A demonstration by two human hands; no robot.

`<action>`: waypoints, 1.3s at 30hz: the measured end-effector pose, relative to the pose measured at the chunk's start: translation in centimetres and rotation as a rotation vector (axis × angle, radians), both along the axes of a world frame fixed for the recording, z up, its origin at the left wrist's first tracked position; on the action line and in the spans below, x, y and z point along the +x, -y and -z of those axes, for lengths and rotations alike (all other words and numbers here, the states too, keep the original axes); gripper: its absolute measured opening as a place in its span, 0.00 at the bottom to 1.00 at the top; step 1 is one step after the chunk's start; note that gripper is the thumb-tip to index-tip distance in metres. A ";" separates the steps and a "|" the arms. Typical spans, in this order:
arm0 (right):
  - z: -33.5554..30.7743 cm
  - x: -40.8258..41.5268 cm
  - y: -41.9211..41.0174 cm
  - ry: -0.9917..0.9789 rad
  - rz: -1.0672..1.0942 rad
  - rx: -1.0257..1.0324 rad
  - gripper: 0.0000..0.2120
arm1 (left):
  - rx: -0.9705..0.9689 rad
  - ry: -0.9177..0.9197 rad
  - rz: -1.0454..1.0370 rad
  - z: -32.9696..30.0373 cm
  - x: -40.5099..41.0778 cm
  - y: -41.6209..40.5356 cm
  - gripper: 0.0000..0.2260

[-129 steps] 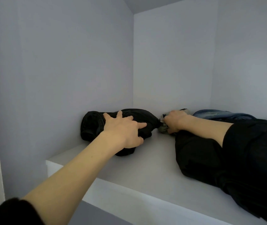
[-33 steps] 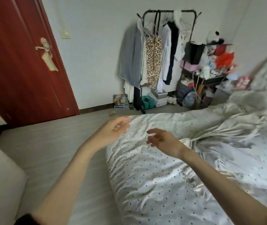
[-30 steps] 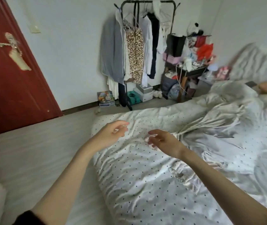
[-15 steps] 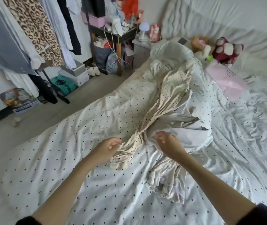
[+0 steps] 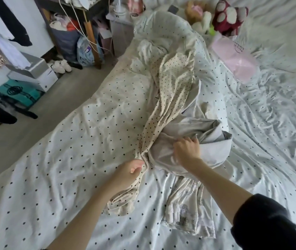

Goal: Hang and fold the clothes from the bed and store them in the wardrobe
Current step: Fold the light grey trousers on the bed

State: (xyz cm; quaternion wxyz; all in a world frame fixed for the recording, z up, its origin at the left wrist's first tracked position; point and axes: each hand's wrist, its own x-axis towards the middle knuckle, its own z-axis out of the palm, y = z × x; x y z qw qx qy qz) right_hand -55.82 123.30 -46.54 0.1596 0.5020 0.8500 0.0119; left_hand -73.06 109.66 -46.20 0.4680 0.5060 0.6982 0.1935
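Printed cloth point(image 5: 188, 212): nearest the viewer, a pale garment with a faint grey print lies crumpled flat on the bed point(image 5: 62, 177), its top edge tucked under the grey pile.
Left hand point(image 5: 127, 173): fingers curled, pinching a bunched fold of the dotted dress point(image 5: 169, 91) at its narrow middle.
Right hand point(image 5: 187, 150): just beside the left, fingers curled into the grey top point(image 5: 194, 130), gripping a handful of it.
Dotted dress: cream with dark dots, stretched in a long twisted strip from near the bed's front edge up toward the pillows; its lower end lies loose below the left hand.
Grey top: heaped to the right of the dress, touching and partly overlapping it where the two hands meet.
Step in hand: picking the next garment off the bed, judged from the two grips.
Doing it well: the pieces look tangled, so it seems wise to part them first, holding the grey top down or aside while drawing the dress free along its length, not upward in a bunch.
Risk: pulling both together would likely drag the printed cloth and the dotted sheet along.
Far side: soft toys point(image 5: 228, 17) and a pink bag point(image 5: 237, 58) lie near the pillows.
Wardrobe: not in view.
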 end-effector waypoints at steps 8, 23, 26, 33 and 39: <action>-6.4 2.8 1.3 -0.413 0.040 -0.044 0.14 | 0.086 0.019 -0.011 -3.1 2.5 -1.1 0.28; -27.2 17.2 8.0 -1.157 0.073 0.112 0.08 | 0.685 -0.406 0.123 -16.4 14.9 -1.2 0.26; -29.8 19.8 8.9 -1.201 0.086 0.127 0.08 | 0.750 -0.449 0.017 -19.5 17.1 -1.0 0.05; -32.5 26.9 8.6 -1.071 0.338 0.197 0.11 | 0.587 -0.141 0.056 -28.2 21.8 -1.5 0.13; -30.0 29.4 12.4 -1.049 0.269 0.014 0.18 | 0.321 0.625 -0.412 -31.4 27.2 -3.0 0.05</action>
